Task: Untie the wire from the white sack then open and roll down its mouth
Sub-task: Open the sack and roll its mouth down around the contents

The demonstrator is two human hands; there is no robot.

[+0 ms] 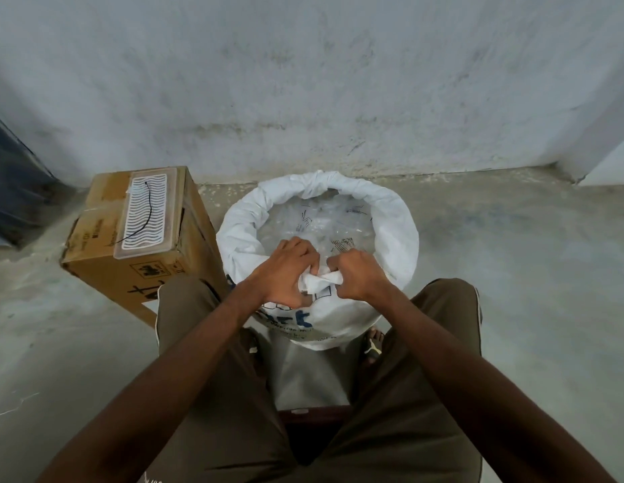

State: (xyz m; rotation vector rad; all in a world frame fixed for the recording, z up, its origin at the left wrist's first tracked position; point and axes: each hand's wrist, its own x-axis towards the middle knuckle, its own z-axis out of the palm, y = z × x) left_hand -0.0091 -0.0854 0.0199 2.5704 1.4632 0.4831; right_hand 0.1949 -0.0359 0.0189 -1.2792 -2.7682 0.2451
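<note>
The white sack (pixel 390 217) stands on the floor between my knees, its mouth wide open and its rim rolled outward into a thick ring. Clear plastic packets (pixel 321 221) fill the inside. My left hand (pixel 289 270) and my right hand (pixel 355 273) both grip the near part of the rolled rim, fingers curled round a bunched fold of white fabric between them. A thin black wire (pixel 147 214) lies loose on a ridged clear plastic tray (pixel 143 238) to the left.
The tray rests on top of a cardboard box (pixel 105 273) standing left of the sack. A grey wall (pixel 303 81) rises close behind. Bare concrete floor (pixel 512 256) spreads to the right. My knees flank the sack, and a dark stool edge (pixel 314 413) shows below.
</note>
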